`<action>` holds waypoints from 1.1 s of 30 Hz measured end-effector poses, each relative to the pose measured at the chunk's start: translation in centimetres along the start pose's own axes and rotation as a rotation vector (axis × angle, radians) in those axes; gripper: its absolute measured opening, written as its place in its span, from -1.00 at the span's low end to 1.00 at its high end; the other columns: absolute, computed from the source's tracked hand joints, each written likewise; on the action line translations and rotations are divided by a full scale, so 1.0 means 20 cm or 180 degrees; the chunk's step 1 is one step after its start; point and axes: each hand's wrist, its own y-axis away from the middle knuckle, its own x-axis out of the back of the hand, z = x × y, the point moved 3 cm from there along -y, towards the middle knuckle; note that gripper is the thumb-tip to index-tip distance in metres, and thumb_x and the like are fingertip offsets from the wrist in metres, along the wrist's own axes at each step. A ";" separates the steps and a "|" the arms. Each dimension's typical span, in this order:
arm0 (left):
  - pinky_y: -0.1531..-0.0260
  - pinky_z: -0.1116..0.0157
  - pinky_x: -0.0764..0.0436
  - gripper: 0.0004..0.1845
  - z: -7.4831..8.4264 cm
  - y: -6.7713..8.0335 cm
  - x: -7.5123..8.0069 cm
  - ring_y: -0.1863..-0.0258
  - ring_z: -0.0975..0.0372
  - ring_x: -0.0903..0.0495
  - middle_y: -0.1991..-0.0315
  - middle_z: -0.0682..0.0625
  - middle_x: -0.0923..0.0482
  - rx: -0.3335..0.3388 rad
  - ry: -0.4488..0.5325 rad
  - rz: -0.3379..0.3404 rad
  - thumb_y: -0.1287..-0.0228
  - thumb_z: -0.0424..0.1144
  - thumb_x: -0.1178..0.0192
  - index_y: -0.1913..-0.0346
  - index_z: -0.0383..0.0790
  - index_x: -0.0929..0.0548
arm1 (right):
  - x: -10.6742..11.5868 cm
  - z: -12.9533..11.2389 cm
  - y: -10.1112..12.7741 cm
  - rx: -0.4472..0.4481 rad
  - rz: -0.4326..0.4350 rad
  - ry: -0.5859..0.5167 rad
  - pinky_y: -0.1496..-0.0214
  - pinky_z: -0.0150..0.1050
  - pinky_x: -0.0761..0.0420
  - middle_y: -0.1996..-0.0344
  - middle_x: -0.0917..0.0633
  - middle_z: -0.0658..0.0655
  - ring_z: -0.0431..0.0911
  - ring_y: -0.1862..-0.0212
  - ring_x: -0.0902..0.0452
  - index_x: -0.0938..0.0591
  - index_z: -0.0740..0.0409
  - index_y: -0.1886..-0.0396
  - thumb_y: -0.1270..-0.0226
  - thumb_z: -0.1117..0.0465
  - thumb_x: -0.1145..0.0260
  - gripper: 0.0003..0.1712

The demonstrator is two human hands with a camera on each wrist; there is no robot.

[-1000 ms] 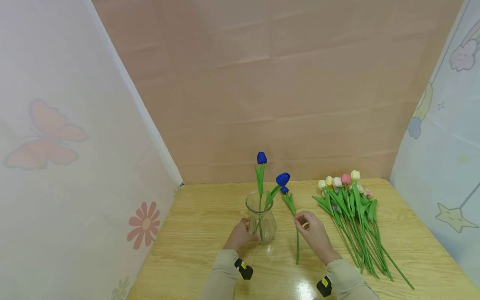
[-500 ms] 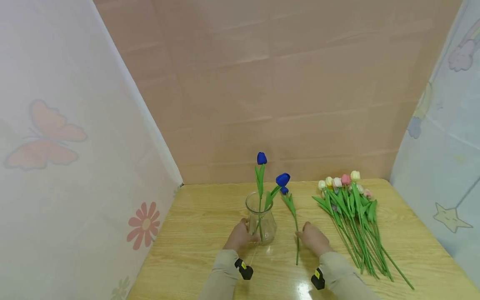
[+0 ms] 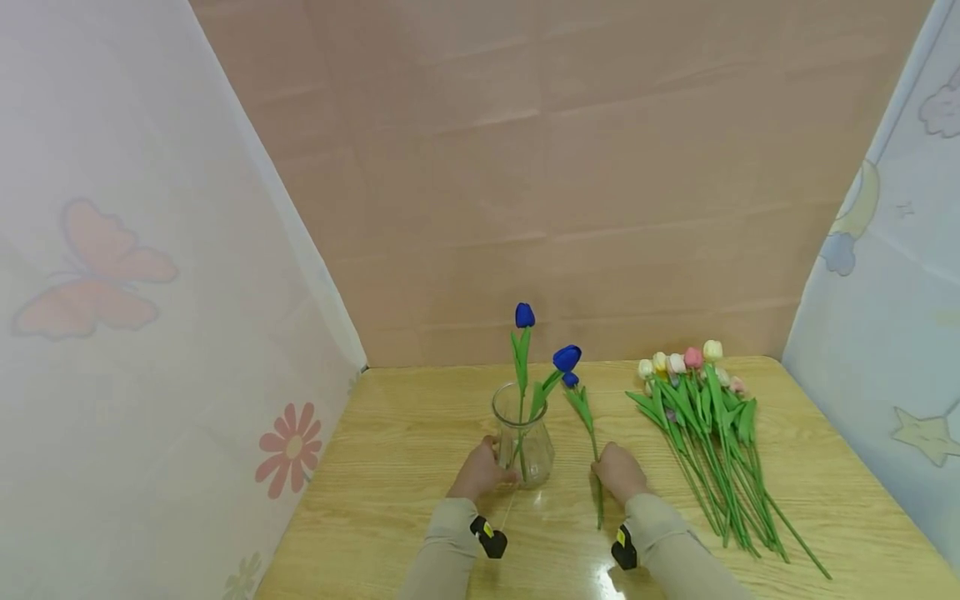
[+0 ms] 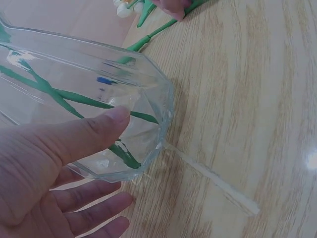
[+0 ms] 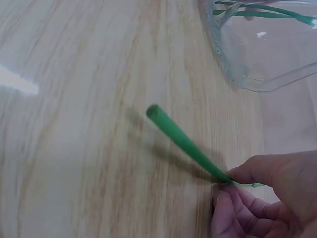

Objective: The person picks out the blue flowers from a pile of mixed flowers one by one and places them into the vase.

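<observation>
A clear glass vase (image 3: 522,436) stands on the wooden table (image 3: 405,467) with two blue tulips (image 3: 525,316) in it. My left hand (image 3: 477,472) holds the vase's side, thumb (image 4: 94,131) against the glass (image 4: 133,99). A third blue tulip (image 3: 570,380) lies on the table just right of the vase. My right hand (image 3: 619,471) pinches its green stem (image 5: 185,144) between thumb and fingertips (image 5: 228,208), with the cut end lifted a little off the wood.
A bundle of tulips (image 3: 705,417) in white, yellow and pink lies on the table's right side, stems toward me. Fabric walls with butterfly and star prints close in left and right; a plain panel stands behind.
My right hand has come down and back toward me along the lying tulip's stem and closed its fingers on it. The left hand and vase have stayed put.
</observation>
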 end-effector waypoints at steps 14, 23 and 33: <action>-0.02 -0.07 -0.55 -0.15 0.00 0.00 -0.01 0.00 -0.09 -0.58 -0.05 -0.32 -0.55 0.0013 -0.0020 -0.0001 -0.03 -0.26 -0.48 -0.33 -0.45 -0.25 | 0.06 0.06 0.04 -0.0250 -0.0402 -0.1656 0.54 -0.32 -0.53 0.61 -0.49 0.17 -0.20 0.68 -0.34 -0.53 0.44 0.45 -0.44 0.41 0.01 -0.71; -0.02 -0.06 -0.56 -0.15 0.00 0.01 0.00 0.02 -0.06 -0.58 -0.02 -0.30 -0.56 0.0027 0.0018 -0.0018 -0.02 -0.28 -0.49 -0.32 -0.45 -0.26 | 0.19 0.02 0.06 -0.0151 0.0168 -0.1931 0.28 -0.20 -0.69 0.02 -0.42 0.49 0.02 0.27 -0.56 -0.31 0.50 -0.19 -0.55 0.27 0.01 -0.60; 0.02 -0.06 -0.57 -0.16 0.02 0.01 0.00 0.04 -0.06 -0.59 0.00 -0.29 -0.56 0.0027 -0.0001 -0.0034 -0.02 -0.29 -0.49 -0.32 -0.46 -0.26 | 0.37 -0.06 0.13 0.0702 0.1163 -0.1730 0.37 -0.22 -0.68 0.13 -0.50 0.32 -0.34 0.31 -0.46 -0.41 0.42 -0.07 -0.54 0.23 -0.04 -0.68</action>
